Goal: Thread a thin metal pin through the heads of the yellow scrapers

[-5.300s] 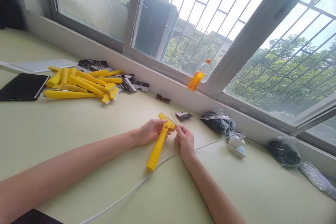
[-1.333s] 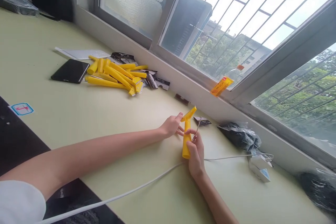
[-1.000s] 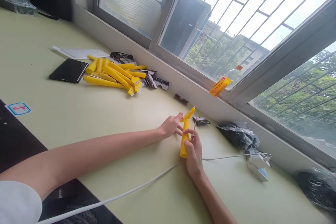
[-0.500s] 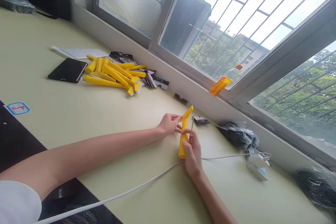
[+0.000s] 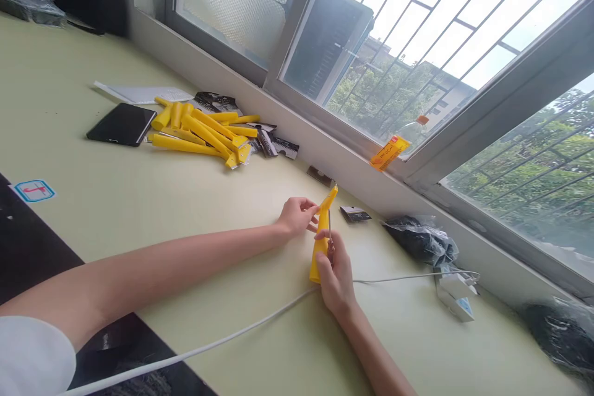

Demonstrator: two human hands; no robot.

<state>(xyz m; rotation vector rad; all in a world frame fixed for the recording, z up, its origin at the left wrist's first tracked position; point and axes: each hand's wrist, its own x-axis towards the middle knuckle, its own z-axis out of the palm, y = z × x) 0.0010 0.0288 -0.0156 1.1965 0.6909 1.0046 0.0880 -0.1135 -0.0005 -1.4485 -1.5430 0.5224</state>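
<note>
The left hand's fingers [image 5: 314,210] are pinching the head of the yellow scraper [image 5: 322,223]; the right hand [image 5: 338,272] is gripping its handle and a screwdriver [image 5: 330,247]. The scraper is standing tilted at center. A red mark is showing on the near-left label [image 5: 34,190]; the bottle's [image 5: 392,150] lettering is unreadable.

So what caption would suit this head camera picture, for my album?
Right hand grips a yellow scraper and a screwdriver; left hand steadies the scraper's head.

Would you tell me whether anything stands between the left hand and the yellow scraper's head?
Nothing visible does: the fingertips of the left hand are right at the head of the yellow scraper. The screwdriver in the right hand is off to the right.
</note>
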